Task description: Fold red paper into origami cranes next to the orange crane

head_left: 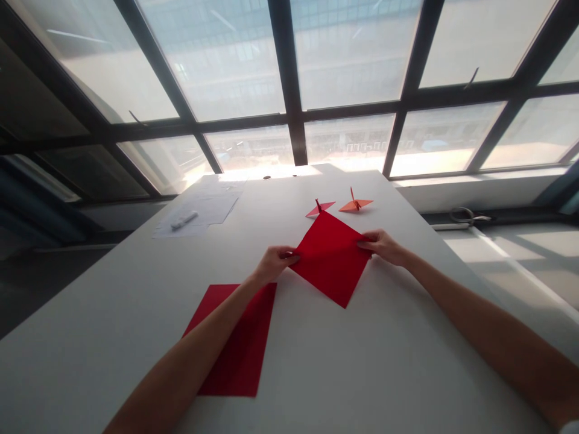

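Observation:
A square sheet of red paper (332,259) is held up over the table, turned so its corners point up, down and to the sides. My left hand (275,263) pinches its left corner, and my right hand (382,246) pinches the right one. Under my left forearm lies more red paper (239,349), flat on the white table; the arm covers part of it. Just beyond the held sheet stand two folded paper cranes, a red one (326,207) and an orange one (356,204). The sheet's top corner overlaps the red crane in view.
White paper sheets (217,208) lie at the table's far left, with a white object (184,220) on them. The white table (113,337) reaches to large dark-framed windows. On the right, a coiled cable (465,214) rests near the wall.

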A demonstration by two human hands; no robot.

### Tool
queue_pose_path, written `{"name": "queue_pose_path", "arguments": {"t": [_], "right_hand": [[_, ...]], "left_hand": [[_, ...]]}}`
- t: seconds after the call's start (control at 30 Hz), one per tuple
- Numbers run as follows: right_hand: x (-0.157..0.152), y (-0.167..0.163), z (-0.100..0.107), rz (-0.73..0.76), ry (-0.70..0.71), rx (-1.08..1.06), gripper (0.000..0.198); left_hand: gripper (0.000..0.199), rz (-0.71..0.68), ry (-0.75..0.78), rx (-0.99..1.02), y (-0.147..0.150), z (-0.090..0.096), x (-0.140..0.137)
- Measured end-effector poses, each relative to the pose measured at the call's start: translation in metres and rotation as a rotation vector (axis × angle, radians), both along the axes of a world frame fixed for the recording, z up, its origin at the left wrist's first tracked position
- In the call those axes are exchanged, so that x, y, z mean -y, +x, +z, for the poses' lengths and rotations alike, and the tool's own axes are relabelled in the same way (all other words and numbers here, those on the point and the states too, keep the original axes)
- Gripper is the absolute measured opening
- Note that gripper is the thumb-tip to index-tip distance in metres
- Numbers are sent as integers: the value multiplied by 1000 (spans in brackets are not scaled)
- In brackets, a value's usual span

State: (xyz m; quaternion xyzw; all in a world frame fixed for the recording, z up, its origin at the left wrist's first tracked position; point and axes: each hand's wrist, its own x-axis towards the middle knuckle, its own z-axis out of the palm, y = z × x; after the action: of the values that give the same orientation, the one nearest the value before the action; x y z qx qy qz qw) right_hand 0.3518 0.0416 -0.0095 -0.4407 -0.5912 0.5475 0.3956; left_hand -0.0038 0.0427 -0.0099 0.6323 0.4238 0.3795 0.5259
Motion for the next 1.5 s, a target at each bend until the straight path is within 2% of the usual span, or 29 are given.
{"name": "queue_pose_path", "arguments": {"t": [0.07, 0.13, 0.2, 0.3, 0.4, 0.47, 0.57, 0.63, 0.7, 0.8, 0.83, 0.9, 0.97, 1.07, 1.13, 1.3, 1.5], "right_hand": [[0, 2, 5, 46, 23, -18, 48], [0, 3, 12, 112, 47, -8, 45], [2, -1, 22, 183, 84, 29, 42], [6, -20, 43, 333, 184, 135, 38], [9, -50, 64, 525, 283, 256, 32], [8, -69, 76, 617, 335, 311, 27], [0, -89, 81, 608, 363, 320, 28], [-5, -95, 76, 473, 333, 264, 36], [-8, -97, 65, 249, 228, 133, 44], [1, -96, 43, -49, -45, -80, 49], [8, -96, 36, -82, -132, -119, 53], [23, -96, 23, -18, -203, -166, 59], [37, -99, 15, 29, -146, -162, 54], [48, -105, 10, -47, 25, -74, 38], [48, -108, 8, -102, 93, -62, 30], [45, -109, 3, -176, 147, -130, 24], [50, -110, 3, -240, 134, -240, 26]], "left_hand": [[48, -107, -119, 79, -6, 7, 0], [64, -196, -298, 222, -11, 18, 2], [63, -256, -396, 303, -14, 29, 4], [59, -397, -516, 274, -11, 40, 14], [68, -596, -661, 186, -2, 43, 27], [69, -658, -697, 139, 4, 43, 36], [56, -612, -670, 46, 13, 45, 44], [52, -523, -637, 28, 18, 46, 46], [51, -377, -583, 55, 22, 46, 46], [50, -121, -474, 160, 28, 41, 43], [49, -49, -435, 199, 29, 39, 43], [49, 70, -360, 255, 32, 35, 42], [49, 153, -292, 278, 34, 32, 42], [51, 226, -241, 285, 36, 32, 45], [52, 215, -254, 295, 38, 35, 47], [52, 154, -225, 303, 40, 41, 49], [53, 231, -108, 285, 45, 43, 52]]}}
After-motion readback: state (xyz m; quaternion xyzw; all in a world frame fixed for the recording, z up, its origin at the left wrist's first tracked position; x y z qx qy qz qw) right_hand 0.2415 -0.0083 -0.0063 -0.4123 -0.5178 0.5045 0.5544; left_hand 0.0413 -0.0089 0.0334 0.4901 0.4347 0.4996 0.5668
